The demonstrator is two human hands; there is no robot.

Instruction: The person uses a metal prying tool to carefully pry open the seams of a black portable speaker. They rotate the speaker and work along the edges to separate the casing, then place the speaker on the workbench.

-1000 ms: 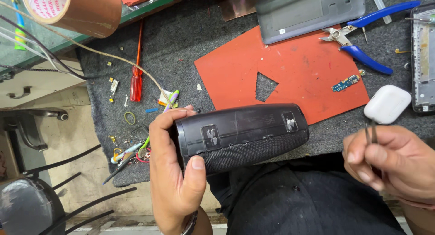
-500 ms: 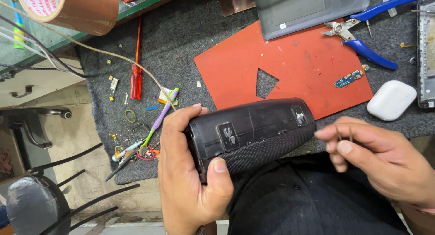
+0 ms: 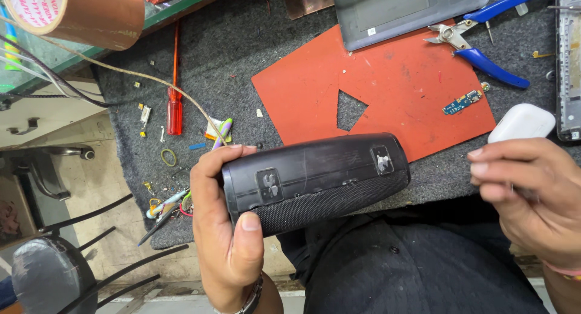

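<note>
While my left hand [image 3: 227, 229] wraps around one end of the black speaker [image 3: 315, 181], thumb on the mesh and fingers over the top, the speaker lies level across the near edge of the grey mat [image 3: 242, 66], above my lap. My right hand [image 3: 532, 199] is curled just right of it, apart from the speaker; I cannot tell whether it pinches anything. A white case [image 3: 521, 121] sits just behind that hand. A red sheet [image 3: 393, 84] lies behind the speaker, blue pliers [image 3: 484, 47] on it.
</note>
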